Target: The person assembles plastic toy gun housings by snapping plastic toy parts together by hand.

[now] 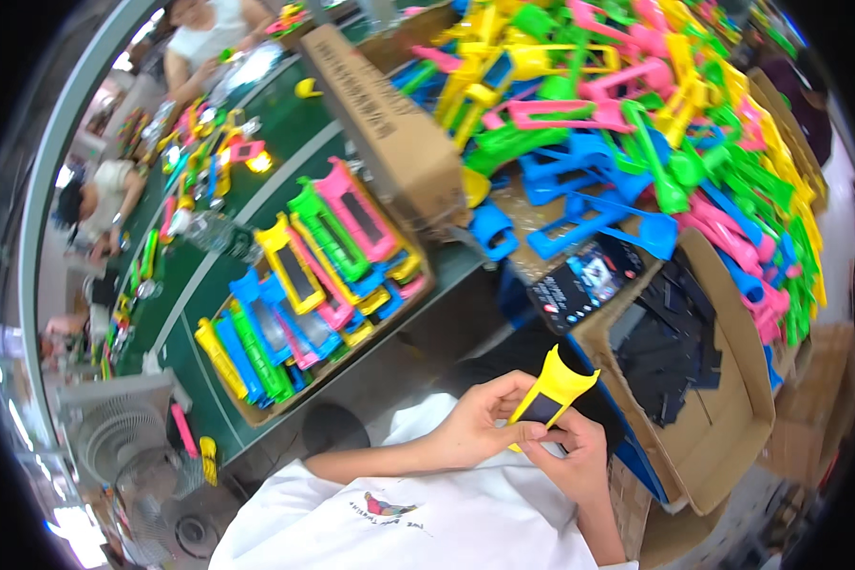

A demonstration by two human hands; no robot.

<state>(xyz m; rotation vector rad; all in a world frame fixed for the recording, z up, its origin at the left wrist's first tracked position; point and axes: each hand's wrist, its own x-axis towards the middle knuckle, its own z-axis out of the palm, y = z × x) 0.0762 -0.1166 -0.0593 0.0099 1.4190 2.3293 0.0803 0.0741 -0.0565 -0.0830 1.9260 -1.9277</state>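
Note:
Both my hands hold one yellow plastic housing (568, 378) in front of my white shirt. A dark rectangular panel (541, 409) is set in its face, and its flared end points up and away from me. My left hand (484, 418) grips the left side of the housing, fingers curled behind it. On the lower right, my right hand (578, 450) pinches it, with the thumb close to the panel. Right of my hands, an open cardboard box (731, 446) contains many loose dark flat panels (670, 332).
A large heap of coloured plastic housings (579, 142) rises at the far right. A lit phone (587, 283) lies before it. On the green table (199, 370), a tray (328, 366) holds rows of housings beside a cardboard carton (380, 119). Fans (123, 427) stand lower left; people (114, 195) sit beyond.

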